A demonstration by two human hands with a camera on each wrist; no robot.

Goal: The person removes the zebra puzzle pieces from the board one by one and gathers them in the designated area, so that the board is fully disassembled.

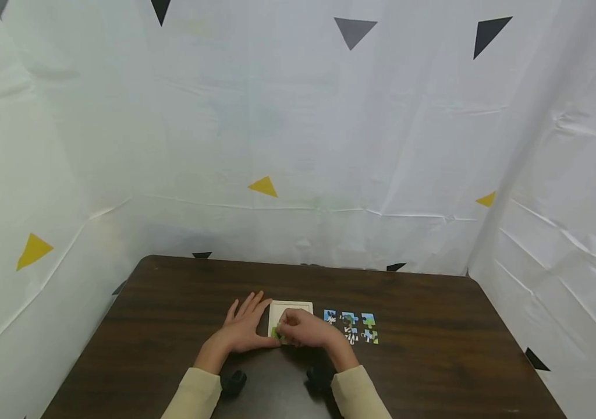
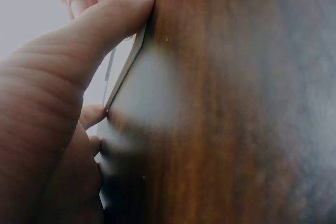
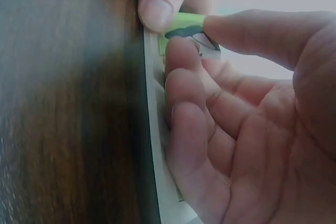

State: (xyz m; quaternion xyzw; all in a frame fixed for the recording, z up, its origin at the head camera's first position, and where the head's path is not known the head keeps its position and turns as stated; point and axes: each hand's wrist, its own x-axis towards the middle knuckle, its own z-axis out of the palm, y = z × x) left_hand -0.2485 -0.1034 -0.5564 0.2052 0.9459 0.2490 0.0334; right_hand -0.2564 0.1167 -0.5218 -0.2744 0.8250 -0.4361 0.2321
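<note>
A shallow pale puzzle tray (image 1: pixel 291 304) lies flat on the table, partly covered by the hands. My left hand (image 1: pixel 244 333) is spread along its left side, with the thumb (image 2: pixel 121 14) pressed at the near edge and a fingertip at the far left corner. Over the tray's near part, my right hand (image 1: pixel 305 329) pinches a green jigsaw puzzle piece (image 3: pixel 185 23) with a dark and white pattern. That piece is tilted at the tray's near left corner, right beside the left thumb tip. The right hand's other fingers curl low over the tray and hide part of its inside.
Several loose puzzle pieces (image 1: pixel 368 319), blue, green and white, lie in rows just right of the tray. The dark wood table (image 1: pixel 434 349) reaches back to a white curtain (image 1: pixel 298 116) with triangle prints. Dark wrist devices (image 1: pixel 233 382) sit by both sleeves.
</note>
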